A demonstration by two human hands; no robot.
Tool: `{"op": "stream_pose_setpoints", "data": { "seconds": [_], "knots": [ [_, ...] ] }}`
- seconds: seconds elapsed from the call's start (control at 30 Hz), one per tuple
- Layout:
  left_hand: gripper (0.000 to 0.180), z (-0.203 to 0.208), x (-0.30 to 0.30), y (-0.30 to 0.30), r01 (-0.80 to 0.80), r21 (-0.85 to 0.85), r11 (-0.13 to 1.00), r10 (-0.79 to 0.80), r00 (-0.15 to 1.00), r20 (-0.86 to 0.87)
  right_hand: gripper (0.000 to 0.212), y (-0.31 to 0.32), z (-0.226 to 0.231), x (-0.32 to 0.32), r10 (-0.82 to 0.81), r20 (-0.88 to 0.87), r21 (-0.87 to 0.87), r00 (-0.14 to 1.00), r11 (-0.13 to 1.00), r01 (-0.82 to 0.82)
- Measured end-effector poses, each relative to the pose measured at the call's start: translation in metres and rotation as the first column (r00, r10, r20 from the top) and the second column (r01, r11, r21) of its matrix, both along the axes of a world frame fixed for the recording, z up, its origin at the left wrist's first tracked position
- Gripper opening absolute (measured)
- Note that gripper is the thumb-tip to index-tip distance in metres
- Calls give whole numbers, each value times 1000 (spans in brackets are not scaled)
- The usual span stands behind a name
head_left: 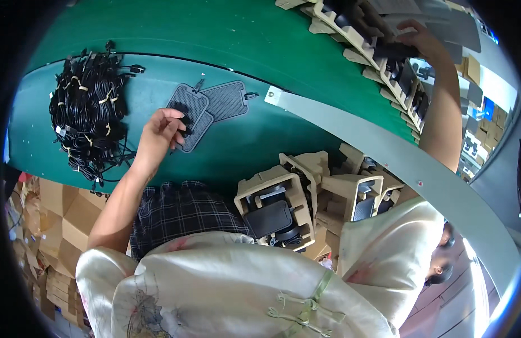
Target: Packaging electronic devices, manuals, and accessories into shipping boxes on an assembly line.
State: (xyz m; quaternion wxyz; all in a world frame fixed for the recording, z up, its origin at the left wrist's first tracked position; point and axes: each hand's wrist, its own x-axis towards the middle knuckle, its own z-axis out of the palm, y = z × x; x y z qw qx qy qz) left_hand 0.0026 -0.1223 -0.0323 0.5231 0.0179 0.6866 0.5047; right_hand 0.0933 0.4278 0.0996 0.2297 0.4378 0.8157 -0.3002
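Observation:
Three flat grey mesh-faced pads with rounded corners, a front pad (188, 101), a right-hand pad (229, 101) and a lower pad (199, 132), overlap on the green table. Short dark tabs stick out from their ends. My left hand (163, 130) hovers at their left edge, fingers bent and apart, with nothing visible between them. At the upper right, my right hand (421, 40) is over a row of moulded pulp trays (379, 70). A dark, blocky thing (394, 50) lies under its fingers; they seem closed on it, but its kind is hidden.
Bundled black cables (88, 110) are heaped at the table's left. A pale metal rail (339, 121) curves across the right side. Near my lap, a pulp tray (243, 194) holds black devices and cables. Cardboard boxes (66, 219) stand at lower left.

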Motion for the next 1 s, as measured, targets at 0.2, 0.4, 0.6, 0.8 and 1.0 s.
{"op": "stream_pose_setpoints", "data": {
  "seconds": [0.2, 0.4, 0.6, 0.8, 1.0],
  "knots": [
    [14, -7, 4, -2, -40, 41, 998, 44, 994, -104, 20, 17, -50, 19, -202, -320, -11, 926, 978, 210],
    [13, -15, 6, -10, -51, 51, 997, 60, 977, -206, 27, -25, -96, 25, 259, -401, 586, 879, 809, 29],
    [12, -21, 4, -9, 10, 30, 1000, 1, 929, -370, 35, -91, -117, -5, 197, -400, 697, 895, 700, 157],
    [12, -24, -2, -13, 16, 14, 1000, -9, 912, -411, 42, -88, -99, -8, 407, -290, 638, 867, 757, -142],
    [11, -22, -13, -21, 114, -53, 992, -122, 772, -624, 48, -35, -68, 22, 67, -282, 334, 957, 942, 32]
  ]
}}
